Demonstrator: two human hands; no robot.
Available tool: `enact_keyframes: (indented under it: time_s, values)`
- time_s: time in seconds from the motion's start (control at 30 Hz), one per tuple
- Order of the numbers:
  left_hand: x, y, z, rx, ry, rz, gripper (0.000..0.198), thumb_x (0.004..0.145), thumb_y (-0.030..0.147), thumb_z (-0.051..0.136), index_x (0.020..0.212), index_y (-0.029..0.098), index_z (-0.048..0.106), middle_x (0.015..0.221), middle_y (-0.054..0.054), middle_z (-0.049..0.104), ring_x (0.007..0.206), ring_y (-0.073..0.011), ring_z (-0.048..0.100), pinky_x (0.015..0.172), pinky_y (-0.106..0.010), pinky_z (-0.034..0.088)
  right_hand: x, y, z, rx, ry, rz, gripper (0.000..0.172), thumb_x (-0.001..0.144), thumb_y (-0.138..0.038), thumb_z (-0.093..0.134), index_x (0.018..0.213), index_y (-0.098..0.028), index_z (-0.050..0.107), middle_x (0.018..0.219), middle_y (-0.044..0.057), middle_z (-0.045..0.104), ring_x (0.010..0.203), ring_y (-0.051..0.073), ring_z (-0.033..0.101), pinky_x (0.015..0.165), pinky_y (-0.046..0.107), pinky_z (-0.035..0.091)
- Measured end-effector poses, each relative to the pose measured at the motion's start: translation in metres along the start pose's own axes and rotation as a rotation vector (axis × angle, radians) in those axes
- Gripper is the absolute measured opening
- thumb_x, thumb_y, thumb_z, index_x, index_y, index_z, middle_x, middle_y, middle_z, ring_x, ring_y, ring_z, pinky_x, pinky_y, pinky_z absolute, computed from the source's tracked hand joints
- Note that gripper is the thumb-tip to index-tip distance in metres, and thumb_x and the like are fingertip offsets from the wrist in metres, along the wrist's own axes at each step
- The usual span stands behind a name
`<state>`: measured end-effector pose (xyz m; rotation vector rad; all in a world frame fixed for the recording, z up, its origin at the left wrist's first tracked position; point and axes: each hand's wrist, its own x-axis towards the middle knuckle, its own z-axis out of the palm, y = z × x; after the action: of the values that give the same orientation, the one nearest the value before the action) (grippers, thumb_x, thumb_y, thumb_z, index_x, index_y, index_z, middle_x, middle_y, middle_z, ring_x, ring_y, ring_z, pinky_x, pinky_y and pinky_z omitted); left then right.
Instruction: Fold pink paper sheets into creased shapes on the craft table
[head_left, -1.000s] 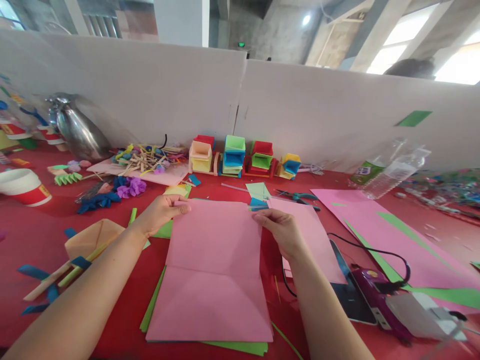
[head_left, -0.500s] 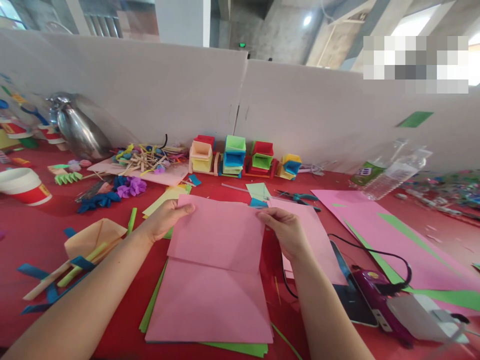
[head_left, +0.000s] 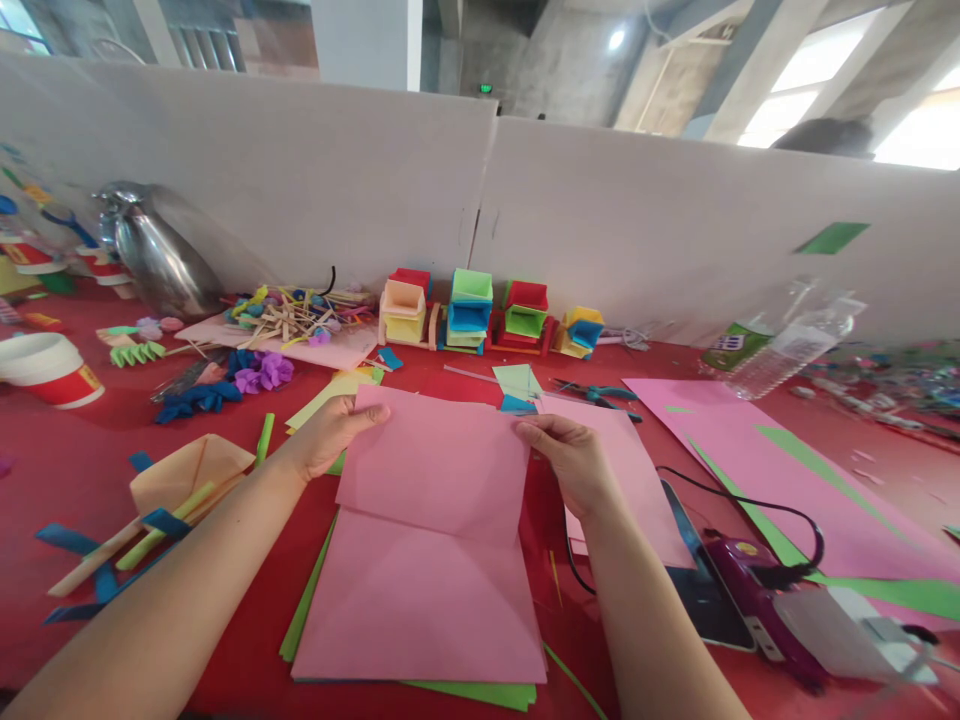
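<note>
A pink sheet of paper [head_left: 439, 465] is held up by its two far corners. My left hand [head_left: 335, 432] pinches the left corner, thumb on top. At the right corner my right hand [head_left: 568, 452] grips with thumb and fingertips. Below it lies another pink paper surface [head_left: 420, 610], flat on a stack with green sheets [head_left: 480, 694] poking out at the left and bottom. Whether the raised part is joined to the lower one cannot be made out. Another pink sheet [head_left: 630, 480] lies behind my right wrist.
Small folded-paper boxes [head_left: 470, 310] stand along the white partition. Pliers [head_left: 596, 391], a phone [head_left: 709, 600] and a purple power strip [head_left: 765, 610] with cables lie right. A paper cup [head_left: 52, 372], craft sticks [head_left: 289, 320] and a peach paper box [head_left: 187, 475] are left.
Almost nothing differs. Both hands keep the same hold on the pink sheet, and the view has shifted only very slightly.
</note>
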<state>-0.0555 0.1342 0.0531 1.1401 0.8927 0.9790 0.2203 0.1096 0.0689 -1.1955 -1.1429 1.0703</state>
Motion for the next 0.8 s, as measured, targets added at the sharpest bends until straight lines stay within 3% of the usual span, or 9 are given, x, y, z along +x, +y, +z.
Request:
enact_keyframes:
  time_s: [0.17, 0.8]
  values:
    - [0.0004, -0.0003, -0.0006, 0.015, -0.044, -0.034, 0.025, 0.072, 0.034, 0.066, 0.088, 0.014, 0.067, 0.078, -0.005, 0.069, 0.072, -0.0184, 0.063, 0.069, -0.029, 0.047, -0.0018, -0.0021, 0.0005, 0.01, 0.006, 0.008, 0.015, 0.055, -0.032, 0.074, 0.061, -0.019, 0.067, 0.06, -0.002, 0.061, 0.056, 0.01, 0.049, 0.055, 0.025, 0.037]
    - [0.0041, -0.0066, -0.0033, 0.084, 0.01, -0.009, 0.031, 0.068, 0.037, 0.067, 0.087, 0.013, 0.066, 0.077, -0.006, 0.068, 0.07, -0.0202, 0.062, 0.067, -0.031, 0.047, -0.0077, -0.0093, 0.0046, 0.037, 0.011, 0.06, 0.021, 0.056, -0.035, 0.073, 0.06, -0.017, 0.062, 0.056, -0.003, 0.056, 0.053, 0.009, 0.047, 0.051, 0.023, 0.035]
